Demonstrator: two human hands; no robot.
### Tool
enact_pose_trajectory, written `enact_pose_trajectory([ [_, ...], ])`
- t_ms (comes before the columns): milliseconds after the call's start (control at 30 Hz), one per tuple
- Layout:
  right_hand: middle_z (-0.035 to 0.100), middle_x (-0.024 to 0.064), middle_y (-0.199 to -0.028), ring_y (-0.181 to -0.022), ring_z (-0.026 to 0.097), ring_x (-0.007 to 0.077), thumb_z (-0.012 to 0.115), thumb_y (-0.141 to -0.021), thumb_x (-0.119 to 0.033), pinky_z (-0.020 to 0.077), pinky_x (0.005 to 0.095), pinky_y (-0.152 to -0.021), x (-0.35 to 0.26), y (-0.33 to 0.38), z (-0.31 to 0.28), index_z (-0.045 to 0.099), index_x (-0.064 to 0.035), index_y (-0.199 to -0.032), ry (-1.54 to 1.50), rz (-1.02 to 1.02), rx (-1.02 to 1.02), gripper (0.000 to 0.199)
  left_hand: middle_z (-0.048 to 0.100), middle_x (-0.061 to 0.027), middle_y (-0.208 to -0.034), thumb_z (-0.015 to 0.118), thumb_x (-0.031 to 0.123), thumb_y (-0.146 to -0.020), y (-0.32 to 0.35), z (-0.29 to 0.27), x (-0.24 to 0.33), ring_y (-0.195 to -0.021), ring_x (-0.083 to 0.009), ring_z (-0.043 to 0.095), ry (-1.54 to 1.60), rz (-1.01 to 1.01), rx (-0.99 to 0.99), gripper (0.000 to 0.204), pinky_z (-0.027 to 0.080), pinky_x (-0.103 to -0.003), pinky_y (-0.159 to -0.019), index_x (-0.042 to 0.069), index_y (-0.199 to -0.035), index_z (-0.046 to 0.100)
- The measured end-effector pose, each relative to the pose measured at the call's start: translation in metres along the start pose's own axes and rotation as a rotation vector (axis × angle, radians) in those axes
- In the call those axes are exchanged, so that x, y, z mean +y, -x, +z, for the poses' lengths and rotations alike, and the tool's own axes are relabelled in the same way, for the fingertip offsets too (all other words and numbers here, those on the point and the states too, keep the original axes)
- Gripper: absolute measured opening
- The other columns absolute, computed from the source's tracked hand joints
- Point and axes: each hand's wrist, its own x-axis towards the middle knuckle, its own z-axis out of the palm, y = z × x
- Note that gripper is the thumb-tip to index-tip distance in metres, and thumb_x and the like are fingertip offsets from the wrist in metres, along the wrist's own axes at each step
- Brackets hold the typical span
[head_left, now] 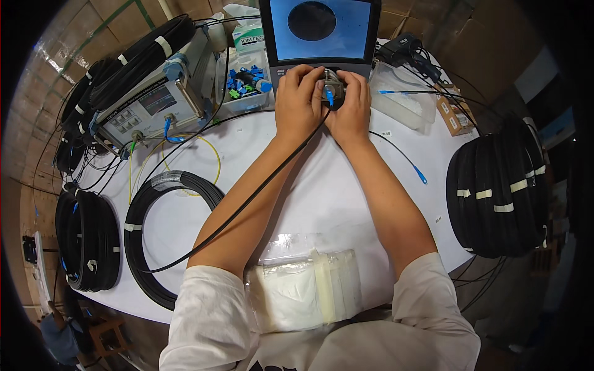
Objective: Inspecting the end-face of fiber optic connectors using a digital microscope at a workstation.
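1. left hand point(299, 99) and right hand point(352, 105) closed together around a small metal fitting point(332, 82) at the base of the screen unit point(322, 34), far side of the white worktop point(309, 185).
2. blue connector point(330, 98) on the black cable point(247, 204) seated at the fitting, pinched between the fingers.
3. screen showing a dark round shape; checking seemingly under way.
4. many black cable coils point(498, 191) lying around, apparently untouched.

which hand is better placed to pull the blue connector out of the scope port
Right, probably. The right hand has its fingertips beside the blue connector at the metal port, while the left hand grips the port's other side, steadying it.
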Motion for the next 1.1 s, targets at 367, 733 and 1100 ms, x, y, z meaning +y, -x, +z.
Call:
enact_pose_trajectory([
  [367, 0.062, 0.0078, -0.127, -0.123, 0.057, 0.0340, 0.083, -0.070, -0.002, 0.0436, 0.0483, -0.104, -0.001, -0.006, -0.007, 0.063, -0.0106, -0.126, 0.031, -0.032, -0.067, 0.060, 0.065, -0.0103, -0.104, 0.068, 0.018, -0.102, 0.004, 0.004, -0.002, -0.098, -0.0314, 0.062, 0.080, -0.083, 0.018, 0.016, 0.052, -0.043, -0.083, 0.006, -0.112, 0.074],
  [733, 0.063, 0.0155, -0.127, -0.116, 0.062, 0.0337, 0.082, -0.079, -0.016, 0.0516, 0.0443, -0.100, 0.002, -0.001, -0.012, 0.056, -0.0030, -0.136, -0.145, -0.024, -0.078, 0.064, 0.063, -0.0113, -0.099, 0.071, 0.020, -0.100, 0.006, 0.000, -0.002, -0.092, -0.0328, 0.061, 0.102, -0.132, 0.033, 0.017, 0.050, -0.043, -0.079, 0.003, -0.105, 0.072],
  [1100, 0.066, 0.0061, -0.083, -0.077, 0.059, 0.0137, 0.053, -0.113, -0.027, 0.0493, 0.0310, -0.071, 0.012, 0.007, -0.006, 0.064, -0.0026, -0.104, -0.295, 0.317, -0.025, 0.029, 0.065, -0.0101, -0.096, 0.075, 0.021, -0.097, -0.010, -0.007, 0.003, -0.092, -0.0306, 0.060, -0.003, -0.054, -0.021, 0.020, 0.049, -0.043, -0.080, 0.003, -0.105, 0.073],
])
